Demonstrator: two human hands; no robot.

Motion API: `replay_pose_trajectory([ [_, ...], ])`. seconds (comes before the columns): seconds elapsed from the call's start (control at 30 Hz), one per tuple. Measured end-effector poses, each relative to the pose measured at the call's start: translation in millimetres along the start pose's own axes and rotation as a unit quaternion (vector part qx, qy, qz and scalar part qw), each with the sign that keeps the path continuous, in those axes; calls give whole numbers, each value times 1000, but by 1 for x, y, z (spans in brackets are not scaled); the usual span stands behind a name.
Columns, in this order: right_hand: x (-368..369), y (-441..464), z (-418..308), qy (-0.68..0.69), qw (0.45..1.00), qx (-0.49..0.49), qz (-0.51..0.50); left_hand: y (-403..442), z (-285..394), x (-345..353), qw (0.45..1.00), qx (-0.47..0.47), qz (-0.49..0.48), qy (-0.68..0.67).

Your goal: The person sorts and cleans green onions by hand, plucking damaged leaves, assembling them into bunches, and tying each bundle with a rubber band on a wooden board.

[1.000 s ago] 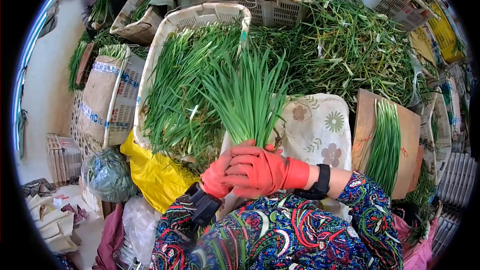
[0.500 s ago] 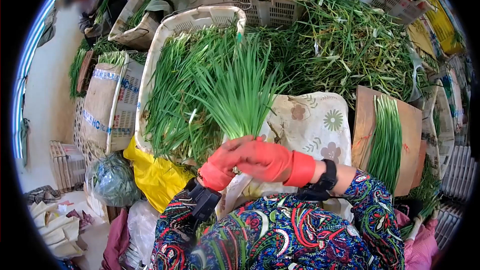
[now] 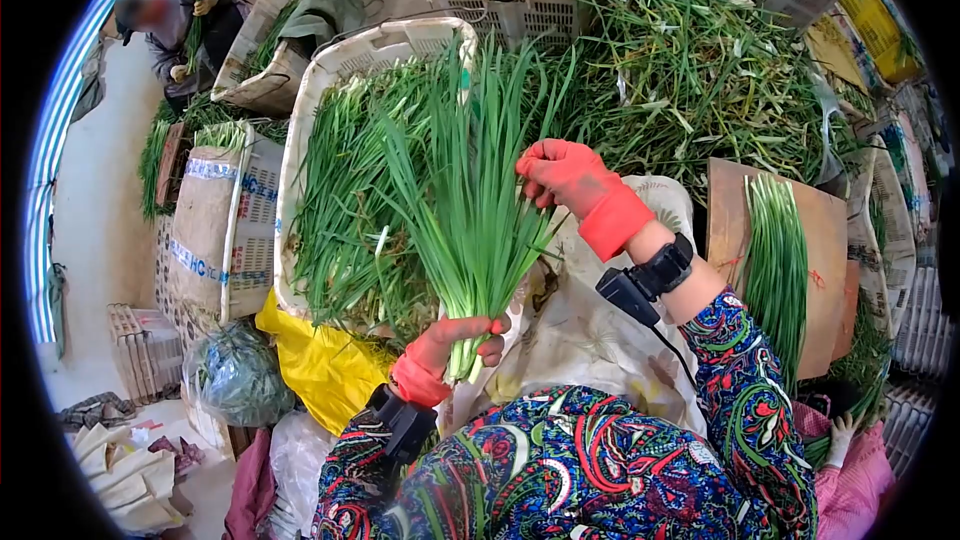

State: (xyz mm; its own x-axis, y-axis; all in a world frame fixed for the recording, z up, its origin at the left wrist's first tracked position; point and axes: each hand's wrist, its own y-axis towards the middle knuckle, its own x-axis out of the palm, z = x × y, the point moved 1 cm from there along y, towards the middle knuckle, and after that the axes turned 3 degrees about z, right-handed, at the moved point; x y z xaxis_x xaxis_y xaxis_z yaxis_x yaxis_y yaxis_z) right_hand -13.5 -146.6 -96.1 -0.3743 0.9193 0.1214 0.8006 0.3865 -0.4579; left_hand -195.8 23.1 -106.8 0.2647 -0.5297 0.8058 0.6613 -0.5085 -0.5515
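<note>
My left hand [image 3: 450, 345], in a red rubber glove, is closed round the pale stem ends of a bunch of garlic chives [image 3: 475, 220]. The bunch stands fanned out, its leaf tips pointing away from me. At the right edge of its leaves is my gloved right hand [image 3: 570, 180], thumb and fingers pinched at the outer leaves. Behind and left of the bunch, a white crate [image 3: 290, 210] holds many loose chives [image 3: 350, 160]. A flower-patterned cloth [image 3: 620, 310] lies below my right hand.
A board [image 3: 725, 240] with trimmed chives [image 3: 775, 270] lies to the right. Behind it rises a large heap of loose leaves [image 3: 700, 90]. A yellow sheet [image 3: 320, 350] and a plastic bag of greens [image 3: 235, 365] are left. Another person [image 3: 190, 30] holds greens at the far left; a co-worker's gloved hand [image 3: 842, 438] shows lower right.
My right hand has left the stem ends beside my left hand and moved up and right to the leaves. The left hand keeps its hold, slightly lower, and the bunch has fanned wider.
</note>
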Motion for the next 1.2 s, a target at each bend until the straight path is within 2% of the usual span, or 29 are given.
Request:
replay_pose_trajectory([
  [0.1,-3,-1,9,-18,998,-54,8,-1,2,-5,1000,-20,5,3],
  [0.2,-9,-21,-7,51,997,-44,-25,0,9,-11,999,5,29,12],
  [0.23,-14,-22,-6,173,982,-67,-38,0,13,-12,997,20,61,50],
  [0.3,-28,-21,-3,409,904,-108,-62,2,26,-12,983,49,125,124],
  [0.33,-41,-16,0,510,838,-109,-161,2,33,-10,968,64,161,179],
  [0.37,-48,-17,-2,563,790,-106,-218,1,41,-5,939,99,197,265],
  [0.43,-69,-17,-3,609,774,-76,-154,0,56,-2,906,105,245,329],
  [0.5,-91,-21,-13,593,779,-173,-106,2,76,-25,885,123,194,406],
  [0.53,-106,-20,-18,569,800,-191,-13,1,86,-33,853,135,201,462],
  [0.57,-128,-9,-17,398,892,-203,69,0,95,-41,818,146,208,517],
  [0.6,-142,15,1,147,935,-259,194,-2,102,-51,708,182,254,633],
  [0.63,-135,11,4,-117,938,-231,232,-4,109,-59,578,214,291,732],
  [0.67,-128,7,6,-370,868,-201,263,-3,115,-61,430,242,319,809],
  [0.7,-104,-27,-2,-597,771,-91,202,-5,120,-46,371,208,342,838],
  [0.73,-97,-41,9,-753,631,-167,-80,-13,122,-18,312,170,366,860],
  [0.77,-68,-64,8,-689,681,-168,-184,-19,121,1,252,127,386,878],
  [0.8,-38,-87,7,-611,723,-147,-287,-20,119,11,216,109,393,887],
  [0.83,-4,-94,27,-498,761,-179,-374,-19,118,21,179,92,396,896],
  [0.87,25,-111,12,-477,769,-176,-388,-15,117,27,139,78,395,905],
  [0.9,46,-117,17,-404,797,-222,-390,-12,116,30,128,80,393,907],
  [0.93,66,-120,-2,-389,808,-212,-388,-11,113,32,116,82,392,909],
  [0.97,83,-112,-1,-368,821,-277,-338,-11,111,34,104,83,391,911],
  [1.0,99,-103,2,-344,827,-340,-285,-12,108,35,155,132,375,905],
  [1.07,119,-76,-6,-368,731,-559,-134,-21,105,37,255,227,334,878],
  [1.1,125,-68,-11,-422,719,-541,-109,-25,102,37,305,274,311,857],
  [1.17,131,-54,-20,-528,685,-498,-63,-34,98,29,314,323,301,840],
  [1.2,129,-45,-21,-535,685,-491,-58,-38,98,32,209,274,317,884],
])
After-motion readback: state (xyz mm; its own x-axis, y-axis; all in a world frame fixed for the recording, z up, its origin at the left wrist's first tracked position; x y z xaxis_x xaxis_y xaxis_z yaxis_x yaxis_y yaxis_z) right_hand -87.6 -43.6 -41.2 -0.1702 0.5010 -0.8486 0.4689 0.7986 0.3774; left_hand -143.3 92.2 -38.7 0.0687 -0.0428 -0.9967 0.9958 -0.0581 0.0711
